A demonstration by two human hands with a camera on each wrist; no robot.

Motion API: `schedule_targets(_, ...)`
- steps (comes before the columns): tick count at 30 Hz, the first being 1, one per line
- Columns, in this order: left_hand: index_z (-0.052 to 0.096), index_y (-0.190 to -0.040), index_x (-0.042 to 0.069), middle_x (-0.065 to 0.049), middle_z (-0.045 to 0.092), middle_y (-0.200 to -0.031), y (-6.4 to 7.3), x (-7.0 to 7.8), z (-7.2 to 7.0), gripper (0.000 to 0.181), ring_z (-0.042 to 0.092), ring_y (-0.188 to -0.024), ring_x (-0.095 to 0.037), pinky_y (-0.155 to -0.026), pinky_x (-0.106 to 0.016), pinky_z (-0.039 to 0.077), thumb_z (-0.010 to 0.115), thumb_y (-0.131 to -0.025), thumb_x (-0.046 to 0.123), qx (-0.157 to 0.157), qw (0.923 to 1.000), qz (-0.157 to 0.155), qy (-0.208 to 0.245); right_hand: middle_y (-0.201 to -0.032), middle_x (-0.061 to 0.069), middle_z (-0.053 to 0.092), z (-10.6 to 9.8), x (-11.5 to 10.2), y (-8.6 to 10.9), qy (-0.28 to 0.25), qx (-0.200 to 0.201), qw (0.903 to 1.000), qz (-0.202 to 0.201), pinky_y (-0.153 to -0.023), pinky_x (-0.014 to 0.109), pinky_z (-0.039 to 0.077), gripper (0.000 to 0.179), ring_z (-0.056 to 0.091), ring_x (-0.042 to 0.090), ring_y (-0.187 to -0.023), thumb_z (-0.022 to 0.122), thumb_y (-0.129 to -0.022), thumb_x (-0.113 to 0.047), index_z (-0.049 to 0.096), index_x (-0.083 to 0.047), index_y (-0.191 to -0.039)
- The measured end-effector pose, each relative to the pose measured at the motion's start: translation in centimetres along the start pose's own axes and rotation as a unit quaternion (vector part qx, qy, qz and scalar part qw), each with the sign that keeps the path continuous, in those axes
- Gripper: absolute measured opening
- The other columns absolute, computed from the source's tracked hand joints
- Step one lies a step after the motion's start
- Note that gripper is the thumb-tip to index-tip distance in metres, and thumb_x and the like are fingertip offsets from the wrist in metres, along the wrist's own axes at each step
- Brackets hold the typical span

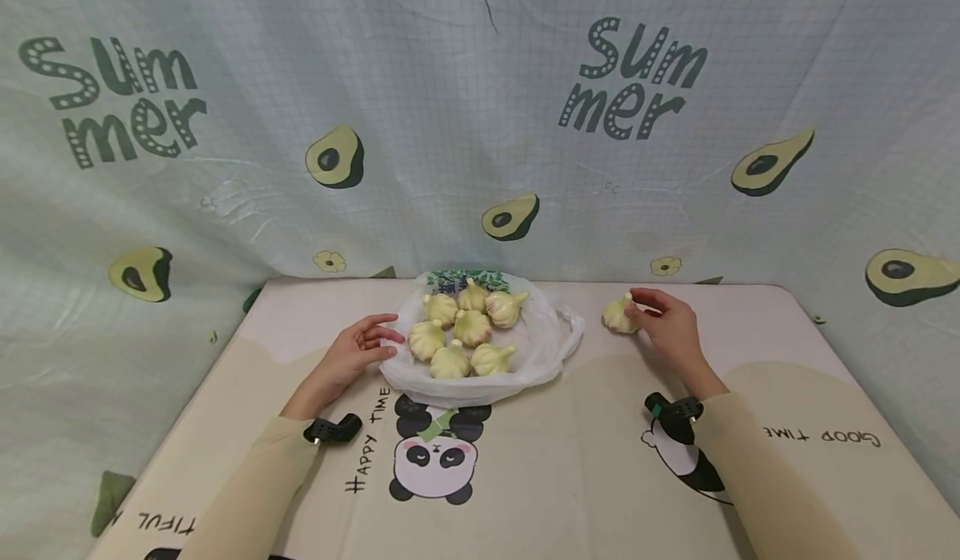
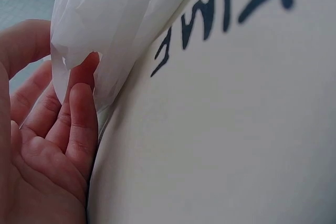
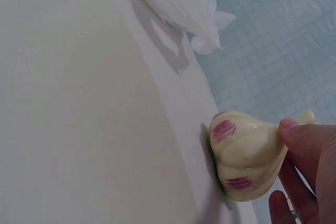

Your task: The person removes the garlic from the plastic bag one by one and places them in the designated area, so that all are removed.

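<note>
A white plastic bag (image 1: 480, 389) lies spread open on the table, with several pale garlic bulbs (image 1: 472, 327) in it. At the bag's left side is my left hand (image 1: 360, 347), its fingers loosely bent and touching the thin plastic (image 2: 121, 19). In the left wrist view, part of one finger is behind the film. Off to the right of the bag, my right hand (image 1: 670, 331) pinches a single garlic bulb (image 1: 617, 316) by its stem. Purple streaks mark this bulb's side in the right wrist view, where it sits at or just above the tabletop.
The table (image 1: 555, 460) has a cream cover printed with pandas and lettering. Behind it hangs a pale curtain (image 1: 420, 127) with avocado prints, meeting the table's far edge. A loose bag handle (image 1: 572, 327) sticks out toward the right hand.
</note>
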State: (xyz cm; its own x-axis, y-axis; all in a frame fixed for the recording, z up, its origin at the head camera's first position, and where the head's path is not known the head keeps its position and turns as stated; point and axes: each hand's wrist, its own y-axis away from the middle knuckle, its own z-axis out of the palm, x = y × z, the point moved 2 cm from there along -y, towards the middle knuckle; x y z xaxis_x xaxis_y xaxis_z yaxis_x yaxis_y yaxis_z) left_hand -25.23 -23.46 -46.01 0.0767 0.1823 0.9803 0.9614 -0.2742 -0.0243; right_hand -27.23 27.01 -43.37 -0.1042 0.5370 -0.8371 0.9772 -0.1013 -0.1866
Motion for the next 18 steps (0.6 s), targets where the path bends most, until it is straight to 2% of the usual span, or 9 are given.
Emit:
schedule_targets(2,0.043,-0.143,-0.004,-0.033,0.061,-0.120,0.0,-0.1,0.0,0.057,0.060,-0.089,-0.010,-0.077,-0.019,0.046,0.066,-0.091,-0.003,-0.002,1.0000,0.002,-0.001,-0.127,0.018,0.065,-0.2,0.0,0.0,0.005,0.002,1.0000,-0.001,-0.080,0.012,0.046,0.036,0.058,0.035,-0.119,0.070,-0.095,-0.018,0.065,0.000,-0.126)
schedule_targets(5,0.044,-0.143,-0.004,-0.032,0.061,-0.120,0.0,-0.1,0.0,0.057,0.060,-0.089,-0.010,-0.077,-0.019,0.046,0.066,-0.092,-0.003,-0.002,1.0000,0.004,-0.001,-0.126,0.017,0.065,-0.5,-0.2,0.0,0.013,0.006,0.9999,-0.005,-0.089,0.026,0.050,0.035,0.060,0.034,-0.118,0.070,-0.094,-0.019,0.067,-0.001,-0.125)
schedule_targets(9,0.043,-0.143,-0.004,-0.032,0.061,-0.120,0.1,0.0,0.0,0.057,0.060,-0.089,-0.010,-0.078,-0.019,0.046,0.066,-0.092,-0.002,-0.002,1.0000,0.002,-0.002,-0.124,0.017,0.066,-0.9,-0.8,0.0,0.015,0.011,0.9997,-0.019,-0.097,0.045,0.047,0.034,0.060,0.034,-0.116,0.071,-0.094,-0.016,0.068,0.000,-0.123)
schedule_targets(18,0.043,-0.143,-0.006,-0.034,0.060,-0.120,0.2,0.1,0.1,0.057,0.059,-0.088,-0.009,-0.077,-0.019,0.046,0.066,-0.091,-0.004,-0.004,0.9999,0.009,0.005,-0.123,0.016,0.067,-1.0,-2.8,0.5,-0.001,0.004,0.9989,-0.046,-0.099,0.045,0.045,0.032,0.058,0.033,-0.119,0.070,-0.094,-0.013,0.068,0.000,-0.123)
